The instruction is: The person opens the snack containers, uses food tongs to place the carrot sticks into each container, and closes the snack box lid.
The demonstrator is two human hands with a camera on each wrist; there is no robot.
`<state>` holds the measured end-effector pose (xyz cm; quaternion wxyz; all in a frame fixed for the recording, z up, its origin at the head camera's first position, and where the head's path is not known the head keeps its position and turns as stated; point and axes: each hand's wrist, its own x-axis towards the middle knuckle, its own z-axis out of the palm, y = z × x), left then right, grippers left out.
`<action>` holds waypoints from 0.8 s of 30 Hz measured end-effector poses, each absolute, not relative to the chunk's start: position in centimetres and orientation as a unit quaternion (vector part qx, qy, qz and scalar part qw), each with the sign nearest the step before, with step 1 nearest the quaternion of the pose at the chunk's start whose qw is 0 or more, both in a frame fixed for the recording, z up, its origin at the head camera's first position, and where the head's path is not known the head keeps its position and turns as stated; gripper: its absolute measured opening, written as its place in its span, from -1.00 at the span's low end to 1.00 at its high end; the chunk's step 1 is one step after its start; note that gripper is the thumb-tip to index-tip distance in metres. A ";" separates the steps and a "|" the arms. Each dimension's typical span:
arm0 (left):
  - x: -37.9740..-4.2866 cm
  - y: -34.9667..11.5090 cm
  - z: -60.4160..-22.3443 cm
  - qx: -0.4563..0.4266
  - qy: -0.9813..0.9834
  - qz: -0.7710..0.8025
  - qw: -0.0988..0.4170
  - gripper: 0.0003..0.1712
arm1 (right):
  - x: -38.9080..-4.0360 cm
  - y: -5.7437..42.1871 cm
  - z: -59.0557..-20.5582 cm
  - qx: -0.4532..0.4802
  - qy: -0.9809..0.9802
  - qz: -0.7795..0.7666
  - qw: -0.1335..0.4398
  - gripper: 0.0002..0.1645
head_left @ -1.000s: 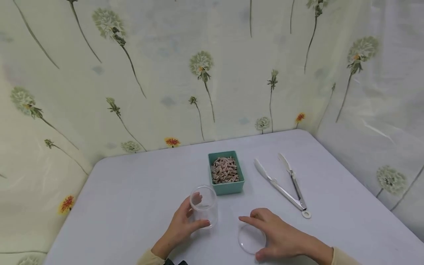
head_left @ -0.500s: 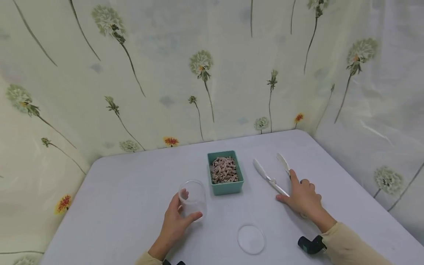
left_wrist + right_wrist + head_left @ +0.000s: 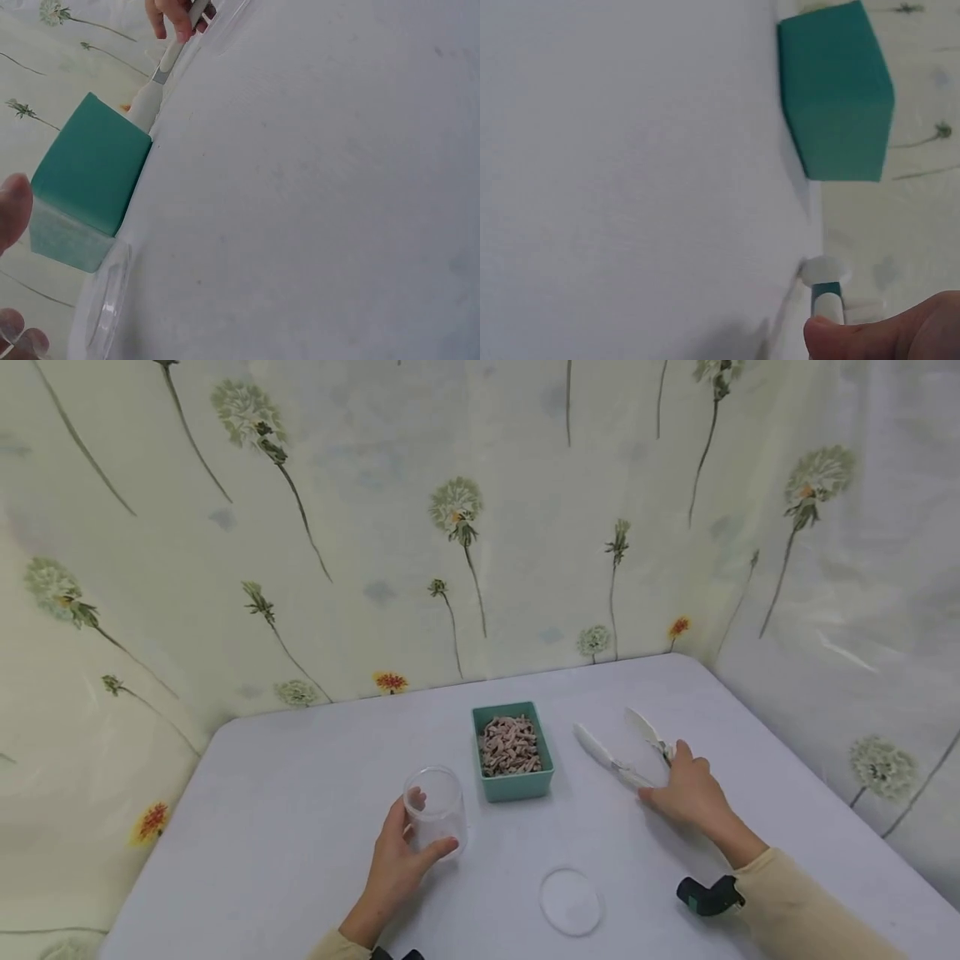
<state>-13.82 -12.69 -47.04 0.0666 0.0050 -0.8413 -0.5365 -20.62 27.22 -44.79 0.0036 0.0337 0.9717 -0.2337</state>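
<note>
My left hand point(image 3: 392, 868) holds a clear plastic jar point(image 3: 444, 818) upright, thumb on the near right side and fingers round the left. The jar looks empty and has no lid on. My right hand point(image 3: 690, 793) grips metal tongs point(image 3: 596, 746) with white tips, thumb on one arm and fingers at the other. The tongs' tips are spread apart and point away from me. In the right wrist view the thumb point(image 3: 855, 337) presses on the tongs' handle; the other fingers are hidden there. A round clear lid point(image 3: 571, 902) lies flat on the table between the hands.
A teal rectangular container point(image 3: 517, 787) filled with brownish-pink strips point(image 3: 510, 746) stands beyond the jar, left of the tongs. The table point(image 3: 322, 760) has a white cover. A flower-printed curtain point(image 3: 360, 527) hangs behind it and at the sides.
My right hand has left the lid, moved right and forward, and taken hold of the tongs. My left hand has shifted the jar slightly left and away from me.
</note>
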 end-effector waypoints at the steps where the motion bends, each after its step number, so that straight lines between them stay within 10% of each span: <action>1: -13.9 -12.5 -47.1 0.003 -0.842 -0.535 0.066 0.01 | -20.7 27.6 -44.5 0.039 0.970 -0.241 0.013 0.18; 24: -14.3 -12.8 -47.3 0.013 -0.847 -0.528 0.058 0.03 | -20.7 24.5 -40.4 -0.093 0.968 -0.226 -0.053 -0.36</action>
